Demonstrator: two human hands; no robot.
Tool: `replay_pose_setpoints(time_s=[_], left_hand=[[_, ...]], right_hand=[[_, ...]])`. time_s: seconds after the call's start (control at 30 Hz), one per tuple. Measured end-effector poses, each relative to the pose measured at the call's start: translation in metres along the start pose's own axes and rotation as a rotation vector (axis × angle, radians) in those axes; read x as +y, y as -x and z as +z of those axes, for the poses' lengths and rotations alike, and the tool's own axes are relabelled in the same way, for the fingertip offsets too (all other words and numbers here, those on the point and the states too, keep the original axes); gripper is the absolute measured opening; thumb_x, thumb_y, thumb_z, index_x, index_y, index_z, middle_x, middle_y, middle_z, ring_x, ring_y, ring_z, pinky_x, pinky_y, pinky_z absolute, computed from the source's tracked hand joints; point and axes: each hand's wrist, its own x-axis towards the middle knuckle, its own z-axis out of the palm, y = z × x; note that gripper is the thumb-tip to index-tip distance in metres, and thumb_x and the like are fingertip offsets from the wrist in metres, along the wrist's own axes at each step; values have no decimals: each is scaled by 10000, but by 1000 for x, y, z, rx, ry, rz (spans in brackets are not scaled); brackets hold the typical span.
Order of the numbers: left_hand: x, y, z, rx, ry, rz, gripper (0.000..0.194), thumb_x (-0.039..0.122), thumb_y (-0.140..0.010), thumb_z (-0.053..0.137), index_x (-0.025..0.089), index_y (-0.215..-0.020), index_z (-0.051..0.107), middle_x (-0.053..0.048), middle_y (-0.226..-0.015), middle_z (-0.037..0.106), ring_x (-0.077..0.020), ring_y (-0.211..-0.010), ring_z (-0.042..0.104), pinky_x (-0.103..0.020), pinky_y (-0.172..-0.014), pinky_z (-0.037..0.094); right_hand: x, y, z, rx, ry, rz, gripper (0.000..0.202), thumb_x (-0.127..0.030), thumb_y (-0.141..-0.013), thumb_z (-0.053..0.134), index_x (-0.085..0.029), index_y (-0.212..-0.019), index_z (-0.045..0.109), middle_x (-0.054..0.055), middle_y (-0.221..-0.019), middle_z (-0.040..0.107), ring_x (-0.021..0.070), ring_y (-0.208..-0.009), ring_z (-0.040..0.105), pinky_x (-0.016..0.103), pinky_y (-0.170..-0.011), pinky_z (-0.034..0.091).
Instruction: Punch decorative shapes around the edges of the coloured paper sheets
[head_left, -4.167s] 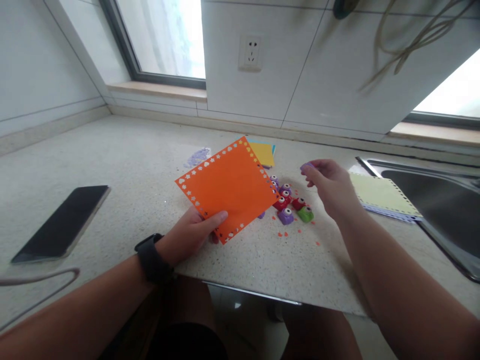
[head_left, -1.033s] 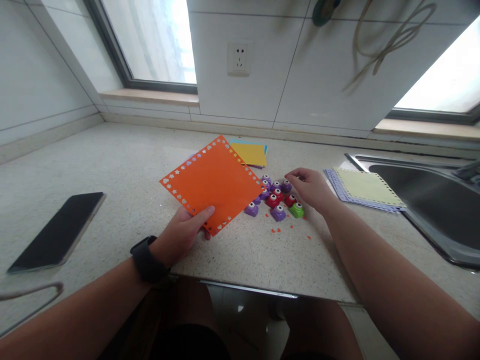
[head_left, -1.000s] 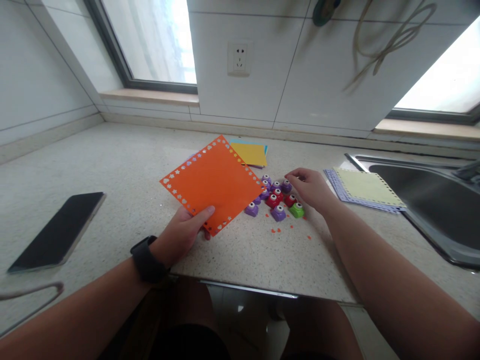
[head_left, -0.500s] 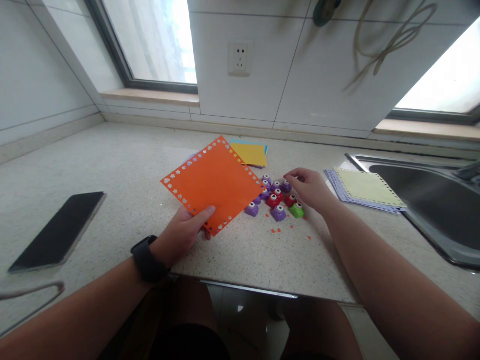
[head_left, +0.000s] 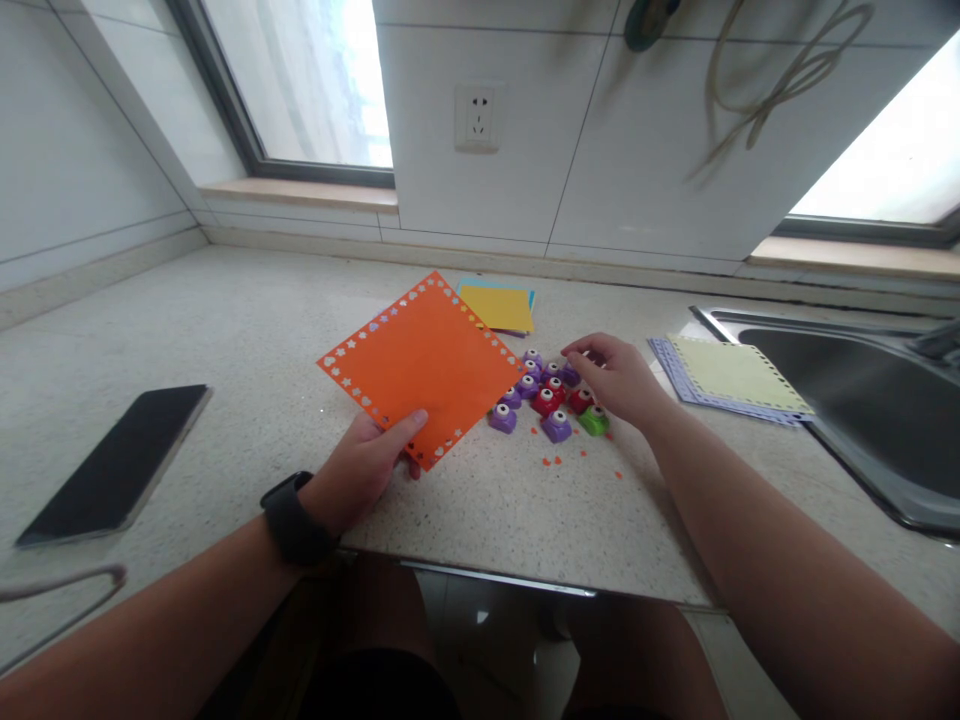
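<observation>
My left hand (head_left: 382, 450) pinches the near corner of an orange paper sheet (head_left: 424, 365), thumb on top. Heart, star and flower holes run along most of its edges, and it is tilted above the counter. My right hand (head_left: 611, 375) hovers with fingers loosely curved and apart beside a purple craft punch (head_left: 571, 373); whether a fingertip touches it is unclear. Around it stand several more purple punches, red punches (head_left: 545, 402) and a green punch (head_left: 595, 420). Small orange paper cutouts (head_left: 553, 462) lie in front of them.
Yellow paper (head_left: 495, 308) lies on other coloured sheets behind the punches. A pale yellow punched sheet (head_left: 735, 372) tops a lilac stack by the sink (head_left: 862, 430) at right. A black tablet-like slab (head_left: 112, 460) lies at left on the speckled counter (head_left: 247, 330).
The orange sheet has shifted slightly left in my left hand. My right hand has moved a little left, its fingers reaching further over the purple punch.
</observation>
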Motion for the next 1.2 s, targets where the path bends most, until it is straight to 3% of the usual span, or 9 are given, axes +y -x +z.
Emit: replay_pose_setpoints(time_s=[0.47, 0.63, 0.83, 0.93, 1.07, 1.2], left_hand=[[0, 0, 0, -16, 10, -7, 208, 320, -881, 695, 157, -1006, 659, 2, -796, 662, -110, -518, 550, -219, -396, 476], [0, 0, 0, -10, 12, 14, 180, 327, -894, 682, 157, -949, 658, 9, -739, 654, -109, -510, 548, -214, -401, 475], [-1, 0, -2, 49, 56, 48, 164, 329, -905, 663, 170, -874, 639, 27, -629, 631, -116, -496, 557, -205, -394, 458], [-1, 0, -2, 46, 54, 41, 172, 327, -912, 654, 169, -847, 635, 25, -619, 634, -118, -503, 567, -204, -402, 467], [-1, -1, -2, 42, 42, 42, 169, 333, -909, 663, 170, -871, 633, 19, -646, 644, -119, -508, 564, -208, -399, 466], [-2, -1, -3, 37, 35, 41, 172, 335, -910, 662, 169, -878, 631, 17, -651, 640, -120, -508, 560, -211, -398, 465]], right_hand=[[-3, 2, 1, -3, 16, -179, 164, -287, -879, 580, -192, -889, 713, 82, -876, 687, 222, -786, 586, 370, -738, 452], [-12, 8, -1, -37, 54, -421, 136, -298, -913, 591, -213, -948, 691, 80, -915, 679, 259, -893, 580, 436, -849, 448], [-43, 26, 2, -241, 89, -731, 276, -269, -927, 601, -242, -1196, 660, 102, -1131, 641, 272, -1047, 547, 456, -957, 429], [-56, 33, 7, -328, 116, -811, 276, -297, -937, 601, -235, -1197, 672, 102, -1120, 641, 264, -1034, 549, 438, -940, 424], [-61, 36, 13, -362, 192, -796, 185, -314, -928, 612, -227, -1057, 713, 89, -1047, 655, 257, -990, 557, 415, -900, 428], [-53, 33, 15, -279, 277, -711, 119, -280, -919, 612, -206, -955, 699, 89, -1047, 659, 255, -989, 558, 400, -893, 438]])
